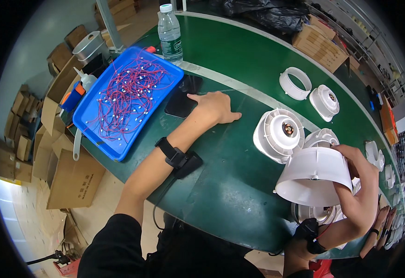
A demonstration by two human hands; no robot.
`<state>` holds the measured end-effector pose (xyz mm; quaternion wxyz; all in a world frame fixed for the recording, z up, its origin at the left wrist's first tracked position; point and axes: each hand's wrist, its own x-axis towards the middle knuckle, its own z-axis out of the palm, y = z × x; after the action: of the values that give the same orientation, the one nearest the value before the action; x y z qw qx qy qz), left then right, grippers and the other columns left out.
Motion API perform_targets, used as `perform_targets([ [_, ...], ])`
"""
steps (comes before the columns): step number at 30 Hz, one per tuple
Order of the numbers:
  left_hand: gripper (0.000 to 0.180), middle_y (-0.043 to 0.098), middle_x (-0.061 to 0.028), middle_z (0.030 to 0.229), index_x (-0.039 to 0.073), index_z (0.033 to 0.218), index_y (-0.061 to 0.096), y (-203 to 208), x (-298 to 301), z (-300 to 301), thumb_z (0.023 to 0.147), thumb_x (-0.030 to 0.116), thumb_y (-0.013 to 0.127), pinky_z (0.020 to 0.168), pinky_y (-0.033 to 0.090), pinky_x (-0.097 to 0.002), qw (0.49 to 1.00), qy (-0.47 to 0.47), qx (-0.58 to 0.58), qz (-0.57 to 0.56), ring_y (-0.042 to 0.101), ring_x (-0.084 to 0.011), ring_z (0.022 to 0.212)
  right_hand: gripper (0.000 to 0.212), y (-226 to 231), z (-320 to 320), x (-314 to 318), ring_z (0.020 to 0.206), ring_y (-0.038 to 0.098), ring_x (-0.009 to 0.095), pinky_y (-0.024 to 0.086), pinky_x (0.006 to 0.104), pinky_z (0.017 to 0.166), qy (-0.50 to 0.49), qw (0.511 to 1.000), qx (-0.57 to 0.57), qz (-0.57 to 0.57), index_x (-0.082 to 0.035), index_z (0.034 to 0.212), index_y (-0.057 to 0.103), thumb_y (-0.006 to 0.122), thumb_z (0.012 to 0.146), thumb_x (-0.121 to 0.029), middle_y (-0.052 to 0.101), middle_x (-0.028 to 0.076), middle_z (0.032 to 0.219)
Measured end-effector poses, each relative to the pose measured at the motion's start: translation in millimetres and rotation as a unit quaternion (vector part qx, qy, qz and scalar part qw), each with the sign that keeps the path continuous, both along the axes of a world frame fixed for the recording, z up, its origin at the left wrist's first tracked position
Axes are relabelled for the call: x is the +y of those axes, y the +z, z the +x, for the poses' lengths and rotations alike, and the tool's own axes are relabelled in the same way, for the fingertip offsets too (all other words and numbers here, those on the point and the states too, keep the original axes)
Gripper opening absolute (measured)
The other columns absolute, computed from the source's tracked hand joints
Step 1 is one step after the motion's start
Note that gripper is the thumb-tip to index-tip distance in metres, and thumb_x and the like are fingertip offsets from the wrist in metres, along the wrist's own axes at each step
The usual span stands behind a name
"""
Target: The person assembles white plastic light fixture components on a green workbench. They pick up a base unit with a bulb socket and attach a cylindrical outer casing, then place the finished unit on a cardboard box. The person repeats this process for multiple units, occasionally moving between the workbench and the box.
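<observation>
My left hand (216,109) lies on the green table beside a black phone (180,103). Its thumb and one finger stick out to either side; the other fingers are mostly hidden, and nothing shows in it. At the right, my right hand (357,173) grips a white plastic ring housing (309,173) by its right side, tilted with its wide opening toward me. Just behind the ring stand a white fan motor housing (279,134) with a copper-coloured centre and another similar one (322,137), partly covered. Below the ring, a further white motor unit (311,212) is partly hidden.
A blue tray (121,155) of red wires with white connectors lies at the left, near a water bottle (170,34). Farther back are a white ring (295,83) and a motor housing (325,103). Another person's hands (379,227) rest at the right edge. Cardboard boxes (75,178) stand left.
</observation>
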<state>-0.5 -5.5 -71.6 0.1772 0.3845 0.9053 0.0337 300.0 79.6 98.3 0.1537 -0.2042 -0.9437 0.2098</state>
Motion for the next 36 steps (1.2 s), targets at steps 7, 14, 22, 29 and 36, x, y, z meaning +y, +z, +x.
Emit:
perform_targets([
  [7,0.065,0.068,-0.0208,0.112,-0.004,0.104,0.07,4,2,4,0.082,0.057,0.064,0.098,0.026,-0.0811,0.999,-0.028,0.021,-0.003,0.062,-0.0418,0.111,0.047,-3,0,1,0.073,0.06,0.02,0.046,0.0279,0.072,-0.007,1.0,0.01,-0.016,0.0,0.109,0.064,0.063,0.063,-0.01,0.068,0.012,0.093],
  [14,0.067,0.068,-0.0208,0.113,-0.004,0.107,0.069,-3,3,3,0.083,0.057,0.062,0.098,0.028,-0.0803,0.999,-0.021,0.028,0.0,0.062,-0.0416,0.111,0.048,-3,-1,1,0.074,0.061,0.021,0.046,0.0276,0.072,-0.006,1.0,-0.001,-0.007,0.0,0.109,0.064,0.063,0.062,-0.011,0.068,0.012,0.093],
  [22,0.073,0.067,-0.0205,0.118,-0.003,0.115,0.067,2,2,1,0.08,0.061,0.063,0.099,0.03,-0.0778,1.0,-0.016,0.019,-0.013,0.061,-0.0405,0.114,0.049,0,-2,0,0.075,0.062,0.021,0.047,0.0278,0.073,0.0,1.0,-0.011,0.0,0.0,0.11,0.064,0.062,0.062,-0.01,0.068,0.012,0.094],
  [29,0.068,0.065,-0.0149,0.123,0.004,0.114,0.071,8,-2,-9,0.078,0.061,0.065,0.097,0.026,-0.0821,0.998,0.006,0.004,-0.055,0.06,-0.0379,0.118,0.045,-6,-1,7,0.07,0.061,0.022,0.047,0.0272,0.065,0.019,1.0,0.012,0.014,-0.001,0.108,0.064,0.063,0.064,-0.01,0.068,0.013,0.091],
  [36,0.085,0.066,-0.0255,0.117,-0.006,0.117,0.066,8,-2,-14,0.073,0.065,0.067,0.1,0.034,-0.0739,0.999,-0.007,-0.019,-0.034,0.06,-0.0448,0.115,0.043,-7,-2,7,0.067,0.061,0.024,0.047,0.0274,0.063,0.025,0.999,0.019,0.006,-0.002,0.106,0.065,0.063,0.064,-0.011,0.069,0.014,0.089],
])
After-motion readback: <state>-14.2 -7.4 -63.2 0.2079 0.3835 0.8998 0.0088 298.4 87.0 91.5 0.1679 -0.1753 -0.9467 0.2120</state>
